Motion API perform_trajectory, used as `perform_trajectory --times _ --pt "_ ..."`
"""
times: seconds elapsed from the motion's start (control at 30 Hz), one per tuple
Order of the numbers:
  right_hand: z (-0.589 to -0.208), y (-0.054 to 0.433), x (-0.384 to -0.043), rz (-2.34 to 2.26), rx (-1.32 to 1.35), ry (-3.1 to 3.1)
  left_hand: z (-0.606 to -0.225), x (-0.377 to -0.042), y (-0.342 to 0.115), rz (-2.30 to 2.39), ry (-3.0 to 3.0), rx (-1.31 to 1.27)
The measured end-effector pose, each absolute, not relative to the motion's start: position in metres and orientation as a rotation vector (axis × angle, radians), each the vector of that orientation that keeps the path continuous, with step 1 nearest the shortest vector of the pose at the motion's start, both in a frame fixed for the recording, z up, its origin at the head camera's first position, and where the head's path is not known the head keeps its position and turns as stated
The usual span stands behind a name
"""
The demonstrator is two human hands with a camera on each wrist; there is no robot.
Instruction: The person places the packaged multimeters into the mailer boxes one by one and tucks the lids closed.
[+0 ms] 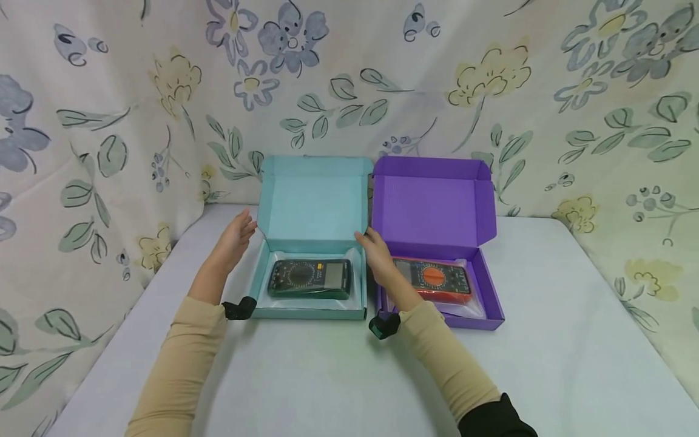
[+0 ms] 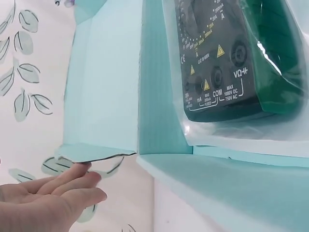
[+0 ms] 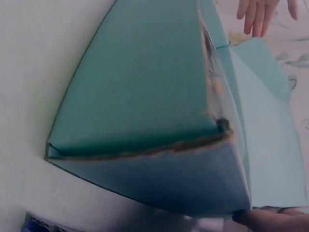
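Observation:
A teal cardboard box stands on the white table with its lid raised at the back. Inside, a black-and-green multimeter lies in a clear plastic bag. My left hand is at the lid's left side, its fingers mostly straight; in the left wrist view the fingertips are right at the lid's side flap. At the lid's lower right corner is my right hand, fingers extended along the edge. Only part of this hand shows in the right wrist view.
Close to the right of the teal box stands a purple box, its lid up. A red-and-black multimeter in plastic lies in it, partly behind my right forearm. A floral curtain hangs behind the white table.

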State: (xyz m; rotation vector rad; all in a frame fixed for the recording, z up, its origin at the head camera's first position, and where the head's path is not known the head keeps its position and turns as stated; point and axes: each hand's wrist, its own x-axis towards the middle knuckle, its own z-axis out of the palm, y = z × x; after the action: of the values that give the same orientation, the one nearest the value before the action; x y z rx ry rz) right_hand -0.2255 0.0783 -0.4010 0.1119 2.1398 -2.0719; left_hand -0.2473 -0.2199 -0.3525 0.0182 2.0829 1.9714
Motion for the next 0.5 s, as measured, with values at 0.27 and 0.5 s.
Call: perform_trajectory --times 0.27,0.5 --pt "-0.395 0.082 -0.221 -2.127 0.068 2.089 -0.354 -0.237 -0.225 1.835 2.205 0.042" --pt "-0.391 0.093 -0.213 -2.046 0.036 2.115 -0.357 -0.229 -0.235 1.746 2.205 0.089"
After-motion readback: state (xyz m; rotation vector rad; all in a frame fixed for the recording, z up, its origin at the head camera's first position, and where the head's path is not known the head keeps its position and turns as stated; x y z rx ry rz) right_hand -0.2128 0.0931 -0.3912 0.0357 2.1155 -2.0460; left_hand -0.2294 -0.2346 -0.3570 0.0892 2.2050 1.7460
